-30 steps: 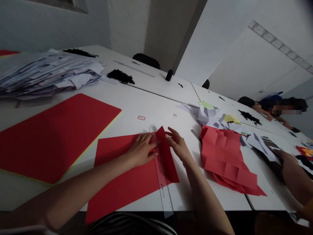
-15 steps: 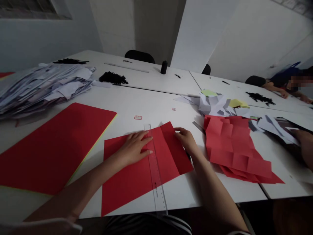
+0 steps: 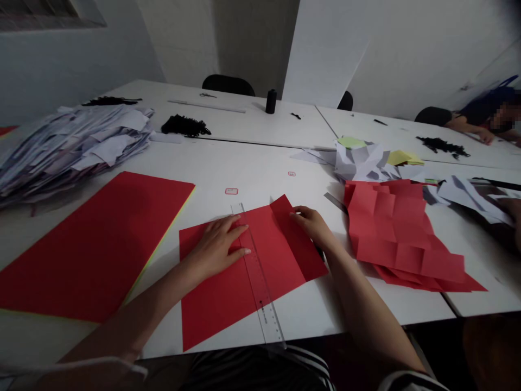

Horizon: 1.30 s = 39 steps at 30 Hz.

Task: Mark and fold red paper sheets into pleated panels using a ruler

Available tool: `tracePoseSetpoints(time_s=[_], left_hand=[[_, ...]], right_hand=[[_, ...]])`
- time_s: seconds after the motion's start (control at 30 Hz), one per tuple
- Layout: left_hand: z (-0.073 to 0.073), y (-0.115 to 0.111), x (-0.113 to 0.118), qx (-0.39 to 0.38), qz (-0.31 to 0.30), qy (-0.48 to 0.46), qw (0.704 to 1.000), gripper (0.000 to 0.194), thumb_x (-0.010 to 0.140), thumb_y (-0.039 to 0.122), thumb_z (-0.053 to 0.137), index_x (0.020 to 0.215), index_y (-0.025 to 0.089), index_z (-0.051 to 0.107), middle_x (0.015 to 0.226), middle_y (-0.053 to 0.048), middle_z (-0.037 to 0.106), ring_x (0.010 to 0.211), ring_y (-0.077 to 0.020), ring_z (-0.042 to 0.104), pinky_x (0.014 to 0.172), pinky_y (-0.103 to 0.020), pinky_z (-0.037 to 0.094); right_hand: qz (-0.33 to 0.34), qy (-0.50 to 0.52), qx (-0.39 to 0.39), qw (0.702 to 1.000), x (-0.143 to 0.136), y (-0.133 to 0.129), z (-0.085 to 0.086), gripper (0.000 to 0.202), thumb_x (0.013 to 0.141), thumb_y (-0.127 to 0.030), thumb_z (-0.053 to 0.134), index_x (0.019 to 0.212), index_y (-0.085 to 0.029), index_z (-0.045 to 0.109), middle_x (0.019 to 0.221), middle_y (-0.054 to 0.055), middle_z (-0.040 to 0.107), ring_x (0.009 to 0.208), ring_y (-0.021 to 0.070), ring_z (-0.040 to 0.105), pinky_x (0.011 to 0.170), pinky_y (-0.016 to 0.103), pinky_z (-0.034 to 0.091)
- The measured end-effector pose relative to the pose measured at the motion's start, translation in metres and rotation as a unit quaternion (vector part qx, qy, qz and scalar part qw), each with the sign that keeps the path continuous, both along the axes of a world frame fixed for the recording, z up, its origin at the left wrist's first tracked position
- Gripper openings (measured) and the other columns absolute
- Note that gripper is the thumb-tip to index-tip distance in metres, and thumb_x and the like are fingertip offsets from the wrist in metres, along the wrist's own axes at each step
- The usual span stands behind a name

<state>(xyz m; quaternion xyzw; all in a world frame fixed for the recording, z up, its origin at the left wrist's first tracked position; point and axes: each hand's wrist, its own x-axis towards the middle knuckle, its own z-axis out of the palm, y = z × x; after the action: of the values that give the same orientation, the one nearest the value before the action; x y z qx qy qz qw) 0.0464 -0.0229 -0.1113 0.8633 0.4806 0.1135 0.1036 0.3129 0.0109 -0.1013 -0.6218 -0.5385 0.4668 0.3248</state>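
A red paper sheet (image 3: 220, 309) lies before me, its right part creased and raised as a flap (image 3: 303, 247). Across the sheet runs a clear ruler (image 3: 260, 288), its lower end past the sheet's near edge. My left hand (image 3: 215, 244) rests with fingers spread on the sheet and the ruler's left side. At the flap's upper right edge, my right hand (image 3: 311, 222) has its thumb and forefinger pinched on the paper. Something dark, mostly hidden, is under my right wrist.
Left lies a large red sheet stack (image 3: 101, 244), with a white paper pile (image 3: 77, 146) behind. Creased red papers (image 3: 391, 228) and white scraps (image 3: 360, 163) are on the right. Farther back are a black spool (image 3: 271, 101) and black cords (image 3: 185, 125). Another person's hands (image 3: 482, 134) are far right.
The ruler's upper end has shifted slightly left on the red sheet. The flap stands in nearly the same position, still at my right fingers. The whole view has shifted a little.
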Motion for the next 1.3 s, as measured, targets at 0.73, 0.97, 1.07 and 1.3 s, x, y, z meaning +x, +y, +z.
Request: tracePoseSetpoints(time_s=[0.73,0.97,1.07,1.3], left_hand=[[0.0018,0.0016,0.0004,-0.031,-0.015,0.010,0.999,0.066,0.078,0.060,0.055,0.132,0.023,0.046,0.142,-0.008,0.036,0.131,-0.0295,0.031,0.107,-0.042,0.025],[-0.0009,0.0028,-0.0004,-0.016,-0.012,0.026,0.999,0.067,0.079,0.062,0.052,0.132,0.022,0.045,0.141,-0.009,0.037,0.130,-0.0276,0.032,0.107,-0.042,0.026],[-0.0005,0.0024,0.0007,-0.013,-0.011,0.026,1.000,0.066,0.079,0.062,0.053,0.131,0.022,0.046,0.142,-0.009,0.037,0.130,-0.0281,0.032,0.107,-0.042,0.025],[-0.0008,0.0021,0.0016,-0.013,-0.009,0.029,0.999,0.067,0.079,0.063,0.051,0.132,0.021,0.045,0.143,-0.009,0.036,0.131,-0.0296,0.031,0.108,-0.044,0.023]], right_hand=[[0.003,-0.028,0.010,1.000,0.0076,0.0011,-0.0017,0.026,0.077,-0.038,0.053,0.088,-0.017,0.065,0.076,0.004,0.066,0.061,0.0141,0.058,0.052,0.023,0.042],[0.001,-0.023,0.007,1.000,0.0070,0.0002,-0.0006,0.025,0.078,-0.037,0.053,0.089,-0.018,0.064,0.082,0.005,0.068,0.064,0.0150,0.060,0.054,0.024,0.044],[-0.001,-0.024,0.004,1.000,0.0063,-0.0002,0.0003,0.025,0.078,-0.037,0.053,0.089,-0.017,0.064,0.083,0.005,0.068,0.065,0.0152,0.061,0.054,0.024,0.044],[0.002,-0.031,0.013,0.999,0.0067,0.0005,-0.0003,0.025,0.078,-0.037,0.053,0.088,-0.018,0.065,0.079,0.004,0.067,0.064,0.0154,0.060,0.053,0.024,0.043]])
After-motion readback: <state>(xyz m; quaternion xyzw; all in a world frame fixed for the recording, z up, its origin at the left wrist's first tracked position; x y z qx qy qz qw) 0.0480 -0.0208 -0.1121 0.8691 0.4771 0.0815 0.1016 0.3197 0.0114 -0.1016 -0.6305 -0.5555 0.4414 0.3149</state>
